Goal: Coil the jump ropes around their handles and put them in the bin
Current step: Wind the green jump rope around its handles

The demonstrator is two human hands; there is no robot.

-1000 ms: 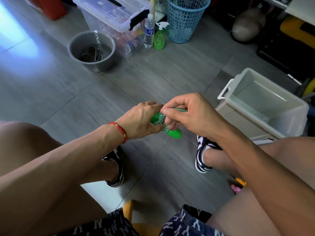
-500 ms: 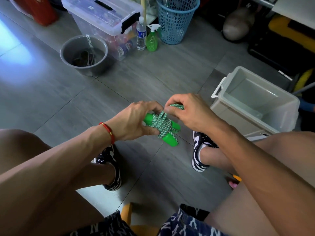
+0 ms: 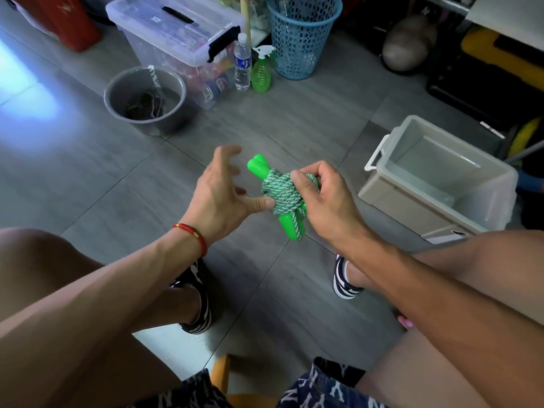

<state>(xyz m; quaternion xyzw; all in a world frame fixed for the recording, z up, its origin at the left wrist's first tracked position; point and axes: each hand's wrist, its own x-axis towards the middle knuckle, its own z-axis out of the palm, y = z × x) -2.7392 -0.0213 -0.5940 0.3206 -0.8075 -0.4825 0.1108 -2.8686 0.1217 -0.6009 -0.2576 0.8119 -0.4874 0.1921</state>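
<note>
- We see the right hand (image 3: pixel 326 198) gripping the coiled jump rope (image 3: pixel 281 194): the fingers curl over the far side of the green-and-white cord bundle and the thumb presses on its near face.
- We note that the cord is wound around the middle of the two green handles (image 3: pixel 287 225), which lie side by side; one pair of ends sticks out above the right hand, the other pair below it, tilted toward the left hand at the top.
- We see the left hand (image 3: pixel 219 198) spread wide just left of the bundle, fingers splayed and slightly blurred, holding nothing; its thumb tip touches the lower left edge of the coil.
- A red bracelet (image 3: pixel 192 235) sits on the left wrist.
- The bundle is held in the air above the grey tiled floor (image 3: pixel 97 178), between the two hands and in front of the knees.
- The beige bin (image 3: pixel 441 184) stands on the floor to the right of the right hand, near it but apart, its lid off and its inside showing no rope.
- Farther beyond the left hand we see a grey round bucket (image 3: pixel 145 101) with dark coiled items inside; what they are we cannot tell.
- Beyond both hands stand a clear lidded storage box (image 3: pixel 176 39), a water bottle (image 3: pixel 243 64), a green spray bottle (image 3: pixel 261 72) and a blue mesh basket (image 3: pixel 303 36).
</note>
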